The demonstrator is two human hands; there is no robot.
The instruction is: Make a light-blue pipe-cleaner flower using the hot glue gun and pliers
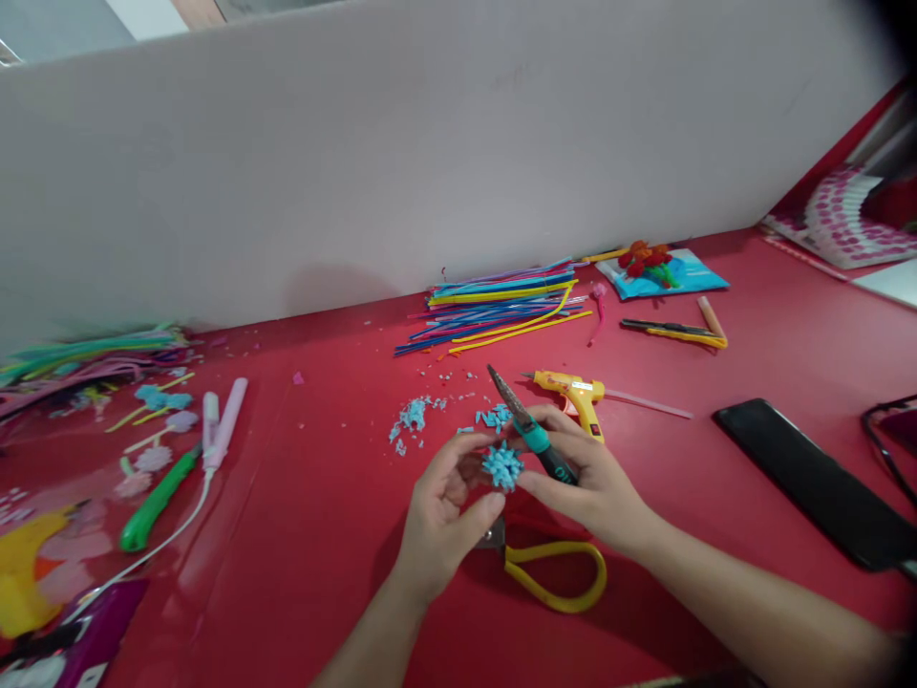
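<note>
Red tabletop (322,535) against a pale board, littered with pipe cleaners (501,306) and a glue gun (577,394). Over the yellow-handled scissors (555,573), the left hand (440,516) pinches a fuzzy blue pompom (502,466); the right hand (594,483), closed round teal-handled snips (534,430), also touches it. Trimming evenly probably means turning it a little between small cuts

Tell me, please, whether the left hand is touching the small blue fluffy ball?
Touching. The head view shows the left hand with its fingertips pressed against the blue fluffy ball, no gap between them.
</note>
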